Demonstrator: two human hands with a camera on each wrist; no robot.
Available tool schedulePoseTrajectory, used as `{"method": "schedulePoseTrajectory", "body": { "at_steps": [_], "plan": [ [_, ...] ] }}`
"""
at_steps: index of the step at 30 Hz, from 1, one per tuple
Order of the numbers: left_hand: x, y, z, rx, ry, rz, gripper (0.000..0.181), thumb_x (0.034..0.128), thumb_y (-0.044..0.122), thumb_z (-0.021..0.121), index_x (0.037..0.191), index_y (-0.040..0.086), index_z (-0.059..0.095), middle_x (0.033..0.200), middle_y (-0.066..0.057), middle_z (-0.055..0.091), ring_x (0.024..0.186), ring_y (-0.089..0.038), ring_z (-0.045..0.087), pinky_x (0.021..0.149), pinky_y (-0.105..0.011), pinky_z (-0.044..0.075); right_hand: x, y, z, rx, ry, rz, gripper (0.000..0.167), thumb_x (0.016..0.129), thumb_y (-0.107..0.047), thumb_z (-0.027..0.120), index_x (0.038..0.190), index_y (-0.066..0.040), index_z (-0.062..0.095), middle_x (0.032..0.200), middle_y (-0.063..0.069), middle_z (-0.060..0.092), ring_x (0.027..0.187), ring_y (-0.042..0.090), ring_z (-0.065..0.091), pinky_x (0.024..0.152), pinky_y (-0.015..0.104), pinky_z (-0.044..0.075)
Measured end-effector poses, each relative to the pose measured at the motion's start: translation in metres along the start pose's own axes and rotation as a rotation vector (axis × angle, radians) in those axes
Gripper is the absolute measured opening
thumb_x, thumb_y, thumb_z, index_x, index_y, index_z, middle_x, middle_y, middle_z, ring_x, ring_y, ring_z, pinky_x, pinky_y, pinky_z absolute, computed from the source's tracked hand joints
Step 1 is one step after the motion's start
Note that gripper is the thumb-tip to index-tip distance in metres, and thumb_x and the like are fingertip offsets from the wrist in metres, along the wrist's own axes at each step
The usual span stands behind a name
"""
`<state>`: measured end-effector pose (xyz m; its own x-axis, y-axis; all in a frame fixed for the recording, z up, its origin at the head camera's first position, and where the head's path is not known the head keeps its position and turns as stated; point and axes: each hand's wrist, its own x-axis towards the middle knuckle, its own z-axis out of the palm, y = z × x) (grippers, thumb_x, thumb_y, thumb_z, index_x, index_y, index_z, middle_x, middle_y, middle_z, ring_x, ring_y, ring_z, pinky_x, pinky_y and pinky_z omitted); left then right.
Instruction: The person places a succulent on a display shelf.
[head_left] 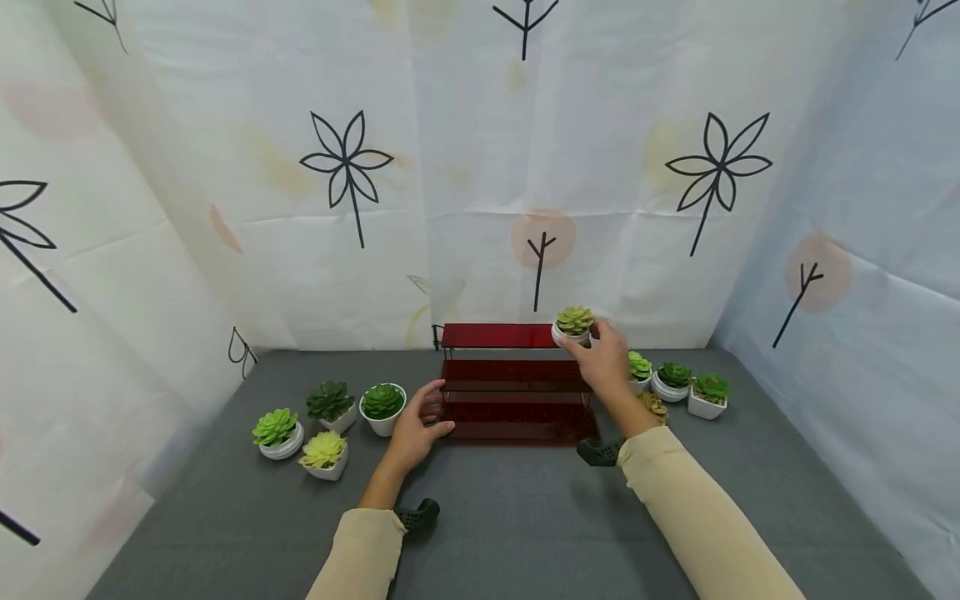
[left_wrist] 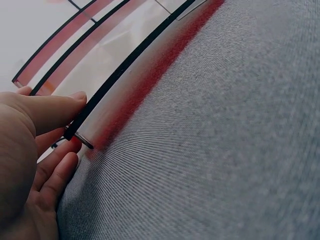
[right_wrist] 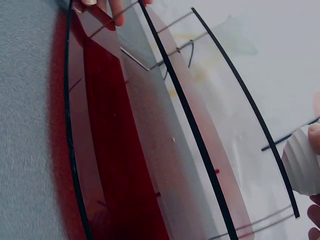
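A three-tier shelf of see-through red panels [head_left: 510, 375] with black edges stands near the back wall. My left hand [head_left: 412, 429] is at its left end; in the left wrist view this hand [left_wrist: 35, 150] has its thumb on the front edge of the shelf [left_wrist: 125, 65] and its fingers round the side. My right hand [head_left: 606, 360] grips a light-green succulent [head_left: 575, 320] in a white pot at the right end of the top tier. The ribbed pot [right_wrist: 301, 162] shows beside the top edge in the right wrist view; whether it touches the panel, I cannot tell.
Left of the shelf stand several potted succulents, the closest a dark green one [head_left: 382, 401]. More pots stand to the right, among them a green one [head_left: 711, 388], partly behind my right forearm. Patterned cloth walls [head_left: 465, 167] enclose the grey surface [head_left: 517, 517].
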<state>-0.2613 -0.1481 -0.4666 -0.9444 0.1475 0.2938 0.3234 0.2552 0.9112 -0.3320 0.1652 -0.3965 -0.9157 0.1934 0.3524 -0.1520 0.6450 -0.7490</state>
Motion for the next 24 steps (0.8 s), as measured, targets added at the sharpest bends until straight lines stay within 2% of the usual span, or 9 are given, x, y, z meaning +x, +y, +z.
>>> {"method": "schedulePoseTrajectory", "body": {
  "at_steps": [5,8,14,19,24],
  "plan": [
    [0.008,-0.029,0.002,0.016,0.027,-0.002,0.071,0.0823,-0.007,0.072,0.145,0.006,0.042,0.129,-0.029,0.053,0.111,-0.045,0.053,0.095,-0.058,0.04,0.001,-0.007,0.007,0.002,-0.011,-0.026,0.06,0.085,-0.036,0.076,0.129,0.0,0.056,0.115,0.02,0.06,0.104,0.033,0.055,0.086,0.048,0.046],
    [0.01,-0.036,0.002,0.04,0.032,-0.003,0.071,0.0825,-0.004,0.074,0.145,0.012,0.044,0.128,-0.023,0.056,0.109,-0.038,0.056,0.094,-0.053,0.043,0.002,-0.009,0.008,-0.001,-0.025,-0.018,0.058,0.086,-0.036,0.075,0.128,0.0,0.056,0.111,0.02,0.061,0.1,0.033,0.055,0.084,0.048,0.046],
    [0.012,-0.037,0.0,0.053,0.055,0.008,0.071,0.0815,-0.003,0.075,0.144,0.015,0.047,0.126,-0.018,0.059,0.106,-0.033,0.058,0.093,-0.05,0.045,0.006,-0.014,0.006,-0.008,-0.071,-0.007,0.059,0.088,-0.036,0.073,0.13,0.0,0.054,0.113,0.02,0.061,0.098,0.034,0.056,0.083,0.048,0.046],
    [0.012,-0.036,0.0,0.06,0.048,0.0,0.071,0.0819,-0.002,0.075,0.144,0.015,0.046,0.127,-0.019,0.058,0.106,-0.033,0.057,0.093,-0.05,0.045,0.005,-0.016,0.005,0.001,-0.087,0.025,0.059,0.088,-0.036,0.072,0.131,-0.001,0.053,0.116,0.02,0.06,0.101,0.034,0.056,0.085,0.049,0.045],
    [0.011,-0.036,0.003,0.021,0.044,0.009,0.072,0.082,-0.004,0.074,0.145,0.01,0.043,0.129,-0.026,0.055,0.108,-0.041,0.055,0.094,-0.056,0.042,0.002,-0.018,0.006,0.042,-0.077,0.055,0.062,0.088,-0.036,0.072,0.134,0.0,0.05,0.124,0.021,0.058,0.112,0.036,0.054,0.092,0.051,0.044]
  ]
}}
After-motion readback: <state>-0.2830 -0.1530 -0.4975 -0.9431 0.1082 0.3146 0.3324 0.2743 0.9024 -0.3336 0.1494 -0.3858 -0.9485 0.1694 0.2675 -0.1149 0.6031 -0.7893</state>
